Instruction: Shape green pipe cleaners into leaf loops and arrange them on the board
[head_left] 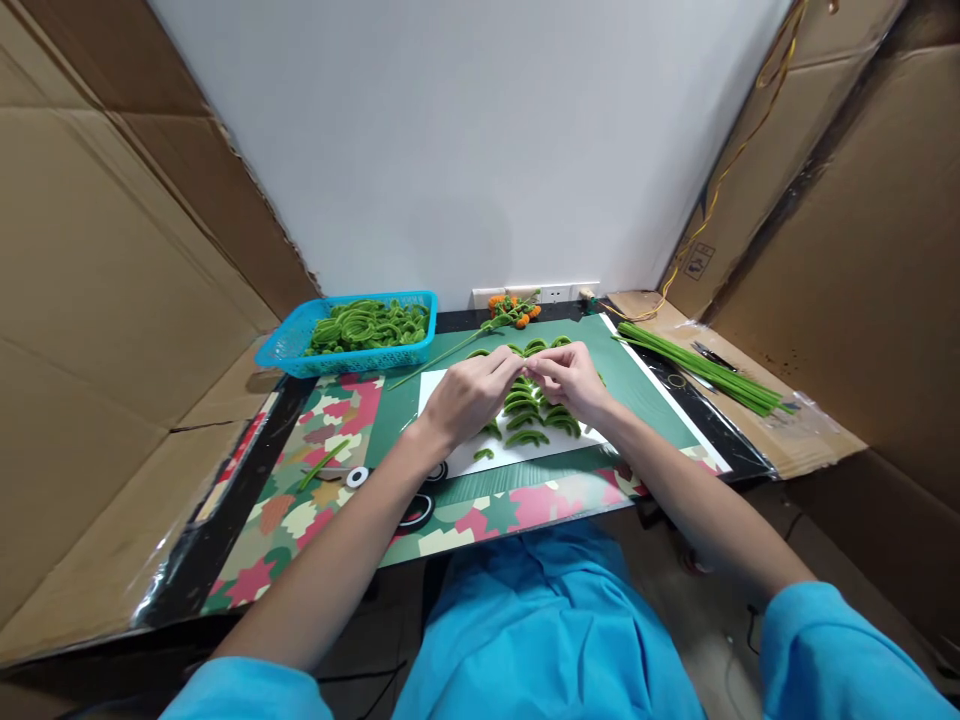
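Above a white sheet (461, 462), my left hand (474, 388) and my right hand (571, 380) meet with their fingertips pinched together. Whatever lies between the fingers is too small to make out. Under and around both hands, curved green fuzzy pieces (527, 438) lie in rows on the sheet. A shorter green piece (484, 454) rests near the sheet's front edge. Black-handled scissors (417, 512) lie partly hidden beneath my left forearm. Close to them are a small white roll (358, 477) and a thin green strip (322, 466).
A blue basket (271, 352) of green fuzzy coils stands at the back left. An orange flower sprig (514, 310) lies behind my hands. Green stems (701, 370) and small pliers (712, 354) are on the right. Cardboard walls (847, 230) flank the table; sockets (555, 294) line the back.
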